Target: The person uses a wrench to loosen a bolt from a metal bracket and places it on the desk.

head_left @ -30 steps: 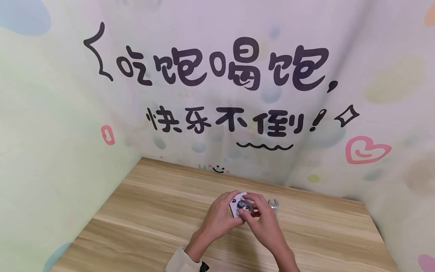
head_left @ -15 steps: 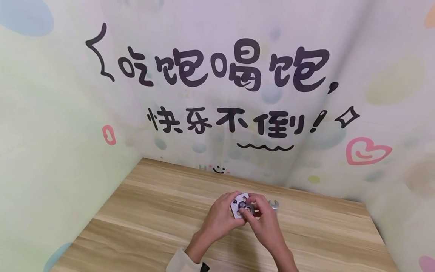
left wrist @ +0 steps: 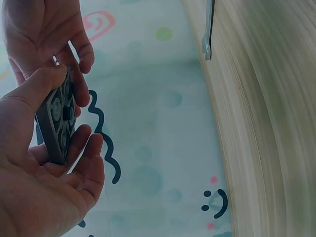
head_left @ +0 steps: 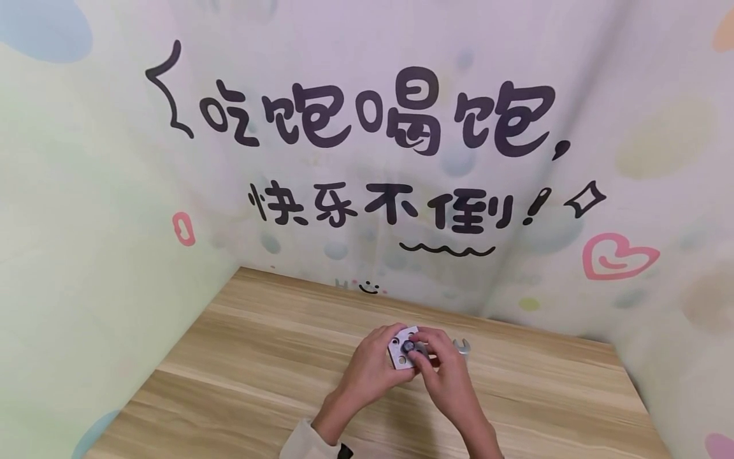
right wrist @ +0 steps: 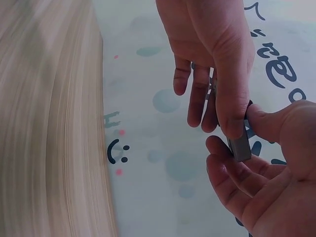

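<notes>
Above the table, my left hand [head_left: 375, 363] grips a silver metal plate [head_left: 401, 363] with several holes, its thumb and fingers at the edges. A dark bolt [head_left: 408, 346] stands in the middle of the plate. My right hand [head_left: 450, 373] has thumb and fingertips at the head of this bolt, pinching it. In the left wrist view, one face of the plate [left wrist: 55, 123] shows ringed holes and a small dark stub at the centre. From the right wrist, the plate [right wrist: 241, 148] is seen nearly edge-on, between the left hand [right wrist: 212, 54] and the right hand [right wrist: 281, 182].
An open-ended wrench [head_left: 461, 347] lies on the wood-grain table [head_left: 241, 370] just beyond the right hand, partly hidden by it. Behind the table rises a pale printed wall [head_left: 367, 159] with black lettering; a plain wall [head_left: 86, 223] bounds the left.
The right thumb and fingertips have shifted slightly around the bolt head, uncovering a lower hole of the plate. The left hand keeps its grip, and the wrench has stayed put.
</notes>
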The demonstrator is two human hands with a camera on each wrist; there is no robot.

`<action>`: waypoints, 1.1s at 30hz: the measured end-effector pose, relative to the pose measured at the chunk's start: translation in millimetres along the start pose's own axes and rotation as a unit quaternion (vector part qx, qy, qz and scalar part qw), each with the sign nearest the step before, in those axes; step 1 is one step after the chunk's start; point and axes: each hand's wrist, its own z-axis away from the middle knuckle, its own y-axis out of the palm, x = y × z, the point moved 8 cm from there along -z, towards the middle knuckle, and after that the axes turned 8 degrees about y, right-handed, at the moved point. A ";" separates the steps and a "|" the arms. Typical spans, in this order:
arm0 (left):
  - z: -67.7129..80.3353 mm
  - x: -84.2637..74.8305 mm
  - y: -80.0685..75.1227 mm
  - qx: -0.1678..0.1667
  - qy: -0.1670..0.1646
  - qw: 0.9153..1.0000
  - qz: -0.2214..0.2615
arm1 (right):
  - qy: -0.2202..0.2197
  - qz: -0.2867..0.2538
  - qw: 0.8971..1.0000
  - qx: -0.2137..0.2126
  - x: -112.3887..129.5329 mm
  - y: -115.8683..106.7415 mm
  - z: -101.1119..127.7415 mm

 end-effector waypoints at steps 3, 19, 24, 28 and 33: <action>0.4 -0.4 -0.2 -0.002 0.005 1.000 -0.002 | -0.001 0.000 1.000 0.004 -0.4 0.5 0.3; 0.1 -0.1 1.3 0.004 0.000 1.000 0.001 | 0.016 -0.010 1.000 0.016 -3.5 -0.4 0.7; -0.1 0.7 2.1 0.006 -0.001 1.000 0.007 | 0.061 -0.021 0.998 0.027 -7.7 1.9 1.1; -0.1 0.5 2.9 0.005 0.005 1.000 0.007 | 0.073 -0.017 0.997 0.017 -9.4 2.2 0.3; 0.3 -1.5 3.6 0.004 0.018 1.000 -0.002 | 0.069 0.012 0.998 -0.008 -7.8 0.6 0.0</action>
